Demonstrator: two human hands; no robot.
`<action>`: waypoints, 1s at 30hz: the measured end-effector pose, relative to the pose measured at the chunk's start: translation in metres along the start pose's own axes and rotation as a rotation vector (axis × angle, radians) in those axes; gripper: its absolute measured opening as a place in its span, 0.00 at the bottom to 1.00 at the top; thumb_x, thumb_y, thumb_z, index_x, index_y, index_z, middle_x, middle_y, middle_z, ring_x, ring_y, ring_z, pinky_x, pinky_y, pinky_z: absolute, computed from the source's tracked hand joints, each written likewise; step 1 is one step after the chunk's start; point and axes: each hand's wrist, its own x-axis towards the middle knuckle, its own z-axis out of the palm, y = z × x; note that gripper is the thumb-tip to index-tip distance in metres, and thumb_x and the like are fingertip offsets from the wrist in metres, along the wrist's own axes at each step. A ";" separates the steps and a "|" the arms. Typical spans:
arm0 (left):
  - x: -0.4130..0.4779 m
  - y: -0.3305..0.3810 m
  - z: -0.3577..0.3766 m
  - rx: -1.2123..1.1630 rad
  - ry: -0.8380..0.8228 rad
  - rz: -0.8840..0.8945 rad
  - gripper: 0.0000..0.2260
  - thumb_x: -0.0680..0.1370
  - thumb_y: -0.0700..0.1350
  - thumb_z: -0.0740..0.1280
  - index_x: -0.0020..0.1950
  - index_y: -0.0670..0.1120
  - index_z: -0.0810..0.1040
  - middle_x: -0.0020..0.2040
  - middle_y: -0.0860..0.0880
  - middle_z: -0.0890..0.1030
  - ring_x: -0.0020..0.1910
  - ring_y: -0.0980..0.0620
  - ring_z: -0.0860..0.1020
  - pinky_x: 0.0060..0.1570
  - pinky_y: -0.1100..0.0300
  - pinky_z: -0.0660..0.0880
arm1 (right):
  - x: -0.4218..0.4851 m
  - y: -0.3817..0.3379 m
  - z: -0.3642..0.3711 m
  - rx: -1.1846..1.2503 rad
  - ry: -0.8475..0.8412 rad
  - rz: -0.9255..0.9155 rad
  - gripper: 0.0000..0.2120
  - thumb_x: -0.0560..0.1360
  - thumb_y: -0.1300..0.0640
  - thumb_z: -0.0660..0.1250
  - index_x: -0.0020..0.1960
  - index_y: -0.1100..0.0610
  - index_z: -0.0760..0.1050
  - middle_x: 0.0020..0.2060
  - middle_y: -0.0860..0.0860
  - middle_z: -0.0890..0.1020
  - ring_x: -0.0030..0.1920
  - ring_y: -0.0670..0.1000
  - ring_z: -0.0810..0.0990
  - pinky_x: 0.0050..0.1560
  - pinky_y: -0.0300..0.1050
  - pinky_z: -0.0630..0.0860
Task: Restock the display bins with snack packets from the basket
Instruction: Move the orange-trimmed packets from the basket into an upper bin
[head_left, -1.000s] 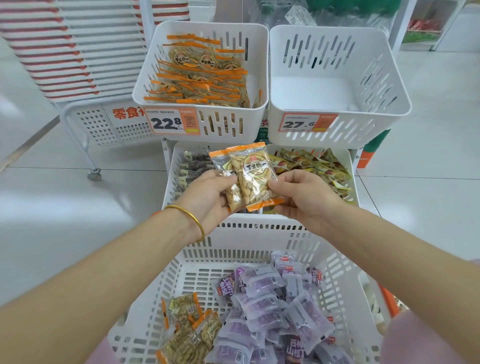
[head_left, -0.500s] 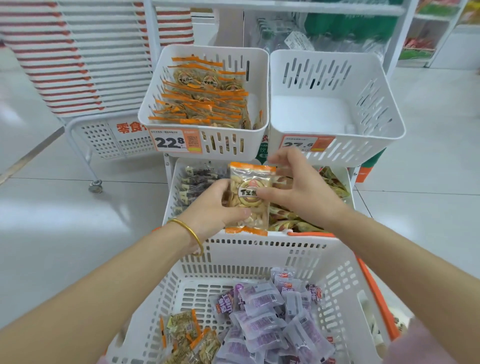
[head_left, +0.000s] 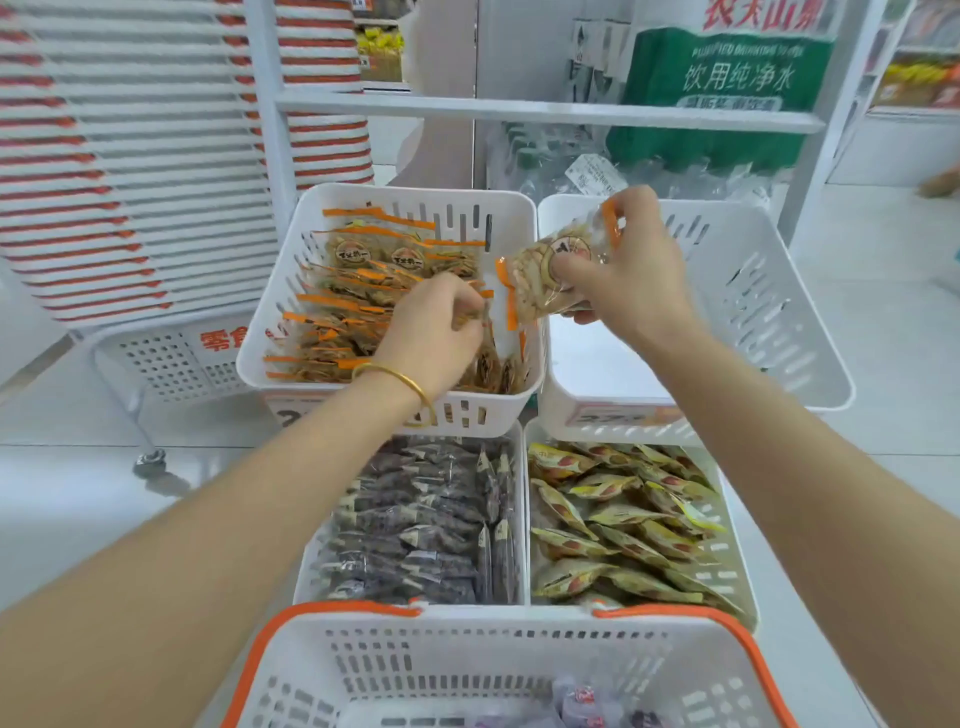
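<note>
**Both hands at the top bins, a packet in each**

The right hand (head_left: 631, 283) pinches a snack packet (head_left: 540, 280) between thumb and curled fingers, with the thumb pressed on its round label. The packet is clear with orange edges. It is tilted and held in the air above the place where the two top bins meet.

The left hand (head_left: 434, 332) has a gold bangle (head_left: 397, 376) at the wrist and reaches into the upper left bin (head_left: 270, 332). Its fingers curl downward and pinch a second packet (head_left: 474, 318) near the bin's right side, though blur hides the exact grip. That bin holds stacked packets (head_left: 358, 291) of the same kind, lying in rows across its left and middle.

Just beside it on the right stands the upper right bin (head_left: 763, 291), white and slotted, with a price tag (head_left: 618, 415) on its front wall.

Under these two sit the lower left bin (head_left: 521, 483), packed with dark packets (head_left: 415, 519), and the lower right bin (head_left: 735, 566), filled with yellow packets (head_left: 613, 519).

Nearest the camera is the basket (head_left: 467, 670), white with an orange rim (head_left: 675, 613). A few purple packets (head_left: 587, 699) show at its bottom edge.

A tall pile of red-and-white baskets (head_left: 130, 182) stands far left. A green water pack (head_left: 727, 88) sits behind the shelf bar (head_left: 519, 109).
</note>
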 end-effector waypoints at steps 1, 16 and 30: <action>0.004 -0.006 0.007 0.115 -0.050 0.066 0.13 0.78 0.37 0.59 0.58 0.47 0.77 0.59 0.48 0.76 0.60 0.48 0.72 0.63 0.54 0.68 | 0.007 0.004 0.006 -0.009 0.053 0.004 0.17 0.70 0.60 0.67 0.52 0.55 0.61 0.44 0.56 0.76 0.40 0.62 0.81 0.33 0.61 0.79; 0.021 -0.020 0.020 0.536 -0.391 0.340 0.38 0.69 0.23 0.53 0.72 0.55 0.65 0.65 0.46 0.69 0.62 0.44 0.64 0.59 0.48 0.66 | 0.015 0.023 0.036 -0.078 0.155 -0.082 0.22 0.73 0.61 0.61 0.66 0.56 0.61 0.33 0.46 0.69 0.31 0.46 0.70 0.32 0.46 0.66; 0.019 -0.011 0.019 0.525 -0.543 0.350 0.29 0.71 0.24 0.56 0.65 0.49 0.75 0.58 0.43 0.73 0.59 0.45 0.70 0.53 0.57 0.66 | 0.009 -0.002 0.045 -0.511 0.140 -0.093 0.15 0.76 0.56 0.59 0.61 0.56 0.62 0.49 0.51 0.74 0.37 0.57 0.71 0.34 0.46 0.62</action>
